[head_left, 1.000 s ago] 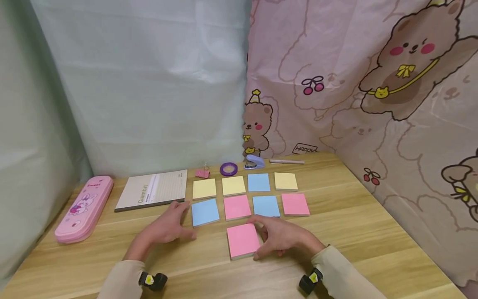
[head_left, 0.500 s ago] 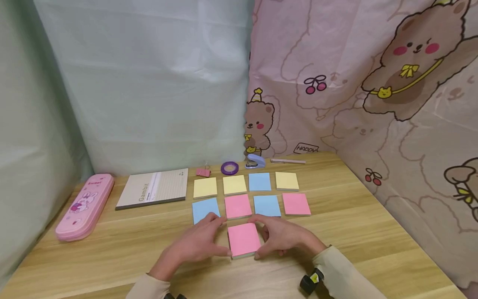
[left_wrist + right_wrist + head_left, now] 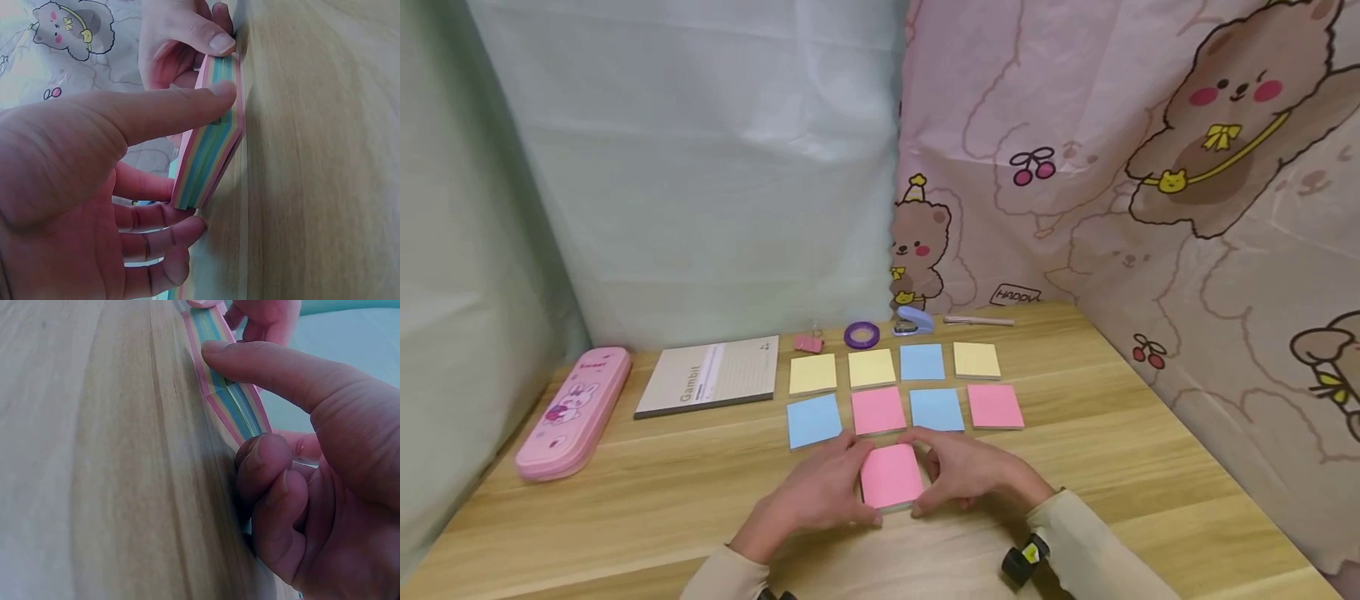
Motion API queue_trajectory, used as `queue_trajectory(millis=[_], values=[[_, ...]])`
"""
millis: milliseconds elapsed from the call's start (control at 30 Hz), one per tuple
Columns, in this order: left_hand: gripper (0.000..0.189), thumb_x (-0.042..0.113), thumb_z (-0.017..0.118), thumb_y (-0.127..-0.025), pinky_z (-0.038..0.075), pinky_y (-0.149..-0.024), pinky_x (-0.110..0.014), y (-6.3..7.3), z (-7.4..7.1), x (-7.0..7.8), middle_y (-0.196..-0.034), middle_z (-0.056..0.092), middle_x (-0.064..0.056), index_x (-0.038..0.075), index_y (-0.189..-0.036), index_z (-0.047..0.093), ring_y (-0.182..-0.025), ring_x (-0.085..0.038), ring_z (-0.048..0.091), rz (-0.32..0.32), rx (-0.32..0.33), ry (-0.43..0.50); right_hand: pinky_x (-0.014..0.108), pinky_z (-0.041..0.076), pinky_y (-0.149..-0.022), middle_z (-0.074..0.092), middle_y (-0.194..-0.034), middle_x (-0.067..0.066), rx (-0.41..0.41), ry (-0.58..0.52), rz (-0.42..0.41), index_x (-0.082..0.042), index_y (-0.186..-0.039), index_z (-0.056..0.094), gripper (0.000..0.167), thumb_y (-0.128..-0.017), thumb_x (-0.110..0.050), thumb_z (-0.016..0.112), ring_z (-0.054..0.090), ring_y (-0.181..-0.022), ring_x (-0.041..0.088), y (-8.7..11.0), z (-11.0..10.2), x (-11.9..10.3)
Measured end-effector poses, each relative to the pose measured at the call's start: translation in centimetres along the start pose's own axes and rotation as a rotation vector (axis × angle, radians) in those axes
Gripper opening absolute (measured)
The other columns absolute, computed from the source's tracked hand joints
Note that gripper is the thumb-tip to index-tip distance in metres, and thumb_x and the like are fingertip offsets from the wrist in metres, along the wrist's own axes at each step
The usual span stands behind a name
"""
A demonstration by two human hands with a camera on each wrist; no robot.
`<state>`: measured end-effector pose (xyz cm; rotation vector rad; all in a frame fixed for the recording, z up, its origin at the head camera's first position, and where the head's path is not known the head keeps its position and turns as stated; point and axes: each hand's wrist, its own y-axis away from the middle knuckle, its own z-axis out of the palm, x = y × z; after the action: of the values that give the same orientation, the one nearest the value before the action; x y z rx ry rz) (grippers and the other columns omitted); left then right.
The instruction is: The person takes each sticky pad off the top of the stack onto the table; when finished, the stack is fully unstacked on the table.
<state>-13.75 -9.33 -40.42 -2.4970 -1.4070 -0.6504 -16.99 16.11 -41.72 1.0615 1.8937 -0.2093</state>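
Observation:
A thick pink-topped sticky note pad [image 3: 891, 477] lies between both hands near the front of the table. My left hand [image 3: 822, 490] grips its left side, thumb at the near edge and fingers at the far corner. From the right, my right hand [image 3: 970, 471] holds the pad the same way, its lower fingers curled near the tabletop. The left wrist view shows the pad's side [image 3: 206, 153] striped in pink, yellow, green and blue layers, with the left thumb [image 3: 181, 112] across it. In the right wrist view, the right thumb [image 3: 269, 365] presses the striped edge.
Behind the hands stand two rows of pads, including a blue pad [image 3: 814, 421], a pink pad [image 3: 877, 410] and a yellow pad [image 3: 976, 360]. Farther back are a notebook [image 3: 711, 375], pencil case [image 3: 576, 412], binder clip [image 3: 808, 343], tape roll [image 3: 847, 336], stapler [image 3: 913, 321] and pen [image 3: 979, 321].
My left hand has moved right, from beside the blue pad to the left side of the front pink pad, and now grips it. The right hand has stayed at the pad's right side.

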Motion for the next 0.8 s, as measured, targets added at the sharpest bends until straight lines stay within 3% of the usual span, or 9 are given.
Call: queue_trajectory(millis=[267,533,800], values=[[0.082,0.040,0.095,-0.074,0.055,-0.094,-0.047,-0.2,0.0,0.0,-0.132,0.056,-0.011,0.006,-0.139,0.059,-0.110,-0.023,0.059,-0.010,-0.012,0.014,0.024,0.042,-0.041,0.056,-0.071,0.000,-0.016,0.007,0.005,-0.035,-0.149,0.047,0.086,-0.077,-0.019,0.094,0.050,-0.043,0.013,0.0,-0.2,0.1],[0.087,0.035,0.093,-0.075,0.054,-0.095,-0.048,-0.1,-0.4,-0.6,-0.140,0.054,-0.010,0.013,-0.149,0.055,-0.111,-0.022,0.058,-0.025,-0.051,0.097,0.025,0.044,-0.042,0.058,-0.070,0.001,-0.008,0.026,0.009,-0.030,-0.147,0.046,0.086,-0.077,-0.020,0.094,0.052,-0.042,0.014,-0.1,-0.2,0.0],[0.081,0.037,0.095,-0.072,0.053,-0.084,-0.036,0.6,-1.1,-1.6,-0.122,0.056,-0.005,0.005,-0.139,0.061,-0.096,-0.016,0.055,-0.037,-0.037,0.105,0.024,0.044,-0.041,0.058,-0.070,0.001,-0.014,0.009,-0.006,-0.030,-0.143,0.048,0.081,-0.077,-0.019,0.094,0.051,-0.042,0.014,0.1,-0.2,0.1]])
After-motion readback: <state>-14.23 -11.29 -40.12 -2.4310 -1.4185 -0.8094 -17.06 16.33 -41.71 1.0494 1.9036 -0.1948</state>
